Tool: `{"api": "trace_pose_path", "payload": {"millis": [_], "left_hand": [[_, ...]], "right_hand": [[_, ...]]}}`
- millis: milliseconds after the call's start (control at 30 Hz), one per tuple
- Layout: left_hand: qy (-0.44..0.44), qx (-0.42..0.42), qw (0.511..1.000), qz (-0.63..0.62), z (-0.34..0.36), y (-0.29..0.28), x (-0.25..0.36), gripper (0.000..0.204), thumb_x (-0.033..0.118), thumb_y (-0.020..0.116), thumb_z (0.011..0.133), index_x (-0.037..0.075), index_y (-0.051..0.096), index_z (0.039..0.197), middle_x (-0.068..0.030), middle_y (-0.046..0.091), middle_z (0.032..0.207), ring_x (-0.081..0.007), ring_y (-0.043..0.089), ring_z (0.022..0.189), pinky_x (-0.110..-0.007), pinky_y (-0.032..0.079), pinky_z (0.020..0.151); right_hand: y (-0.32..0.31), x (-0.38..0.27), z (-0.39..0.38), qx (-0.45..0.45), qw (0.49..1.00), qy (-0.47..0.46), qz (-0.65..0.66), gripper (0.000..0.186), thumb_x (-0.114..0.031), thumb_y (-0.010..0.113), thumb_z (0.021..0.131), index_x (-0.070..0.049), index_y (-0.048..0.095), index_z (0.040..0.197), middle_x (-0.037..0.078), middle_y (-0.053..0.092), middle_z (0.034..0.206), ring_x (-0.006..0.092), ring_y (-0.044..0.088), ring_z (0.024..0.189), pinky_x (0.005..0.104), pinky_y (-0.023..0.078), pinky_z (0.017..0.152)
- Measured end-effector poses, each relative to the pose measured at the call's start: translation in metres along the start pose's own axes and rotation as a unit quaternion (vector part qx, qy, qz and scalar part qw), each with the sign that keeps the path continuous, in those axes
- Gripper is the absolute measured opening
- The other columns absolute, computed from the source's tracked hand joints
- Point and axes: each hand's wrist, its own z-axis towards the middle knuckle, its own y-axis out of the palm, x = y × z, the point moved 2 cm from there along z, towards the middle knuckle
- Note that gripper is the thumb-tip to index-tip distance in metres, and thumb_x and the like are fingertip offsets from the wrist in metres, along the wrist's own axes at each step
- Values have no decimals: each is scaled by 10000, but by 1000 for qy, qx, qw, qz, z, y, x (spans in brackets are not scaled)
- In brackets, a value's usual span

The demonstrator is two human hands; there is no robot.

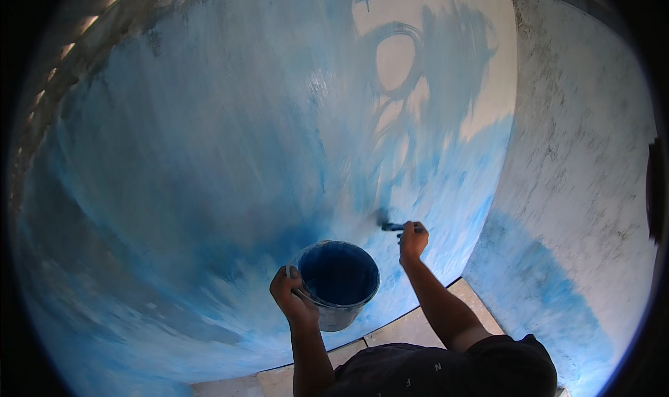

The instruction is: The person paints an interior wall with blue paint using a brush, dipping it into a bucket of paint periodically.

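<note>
Your closed right grip holds a dark brush crosswise, pointing left, beyond the bucket your left grip clasps.

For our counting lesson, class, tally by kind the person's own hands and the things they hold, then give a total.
Hands: 2 (left hand, right hand)
Bucket: 1, in the left hand
Brush: 1, in the right hand
Total: 4
</note>
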Motion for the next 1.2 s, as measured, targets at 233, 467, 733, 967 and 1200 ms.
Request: {"api": "trace_pose_path", "payload": {"millis": [233,467,733,967,1200], "left_hand": [[1,11,1000,11,-8,16,16,128,145,541,743,151,436,669,33,366,654,-112,384,613,-276,358,615],[55,40,998,10,-13,11,9,110,169,529,757,154,449,682,30,386,664,-123,402,634,-280,377,637],[13,23,998,-58,-22,23,24,66,119,545,681,54,547,669,18,455,621,-97,422,548,-232,319,563],[28,45,998,-23,-19,8,17,90,134,531,692,64,494,651,2,416,657,-109,395,605,-245,319,592],[19,29,999,-33,-21,16,22,112,148,542,745,110,458,681,4,359,698,-118,336,630,-270,292,620]], "right_hand": [[47,-223,23,-70,935,-136,320,186,-111,569,906,48,658,868,121,652,728,186,613,628,341,538,638],[41,-175,40,-124,922,-134,340,278,-196,598,956,17,674,1119,124,697,983,223,682,874,350,558,641],[-30,-17,64,3,998,64,-8,247,-215,586,861,0,687,791,89,643,663,170,629,586,307,492,458],[15,-258,52,-149,948,-116,255,342,-191,563,963,72,625,1172,183,705,1043,275,715,930,374,605,836],[6,-154,39,-163,956,-89,227,476,-342,585,974,7,590,1297,171,692,1147,275,698,1015,477,600,762]]}}
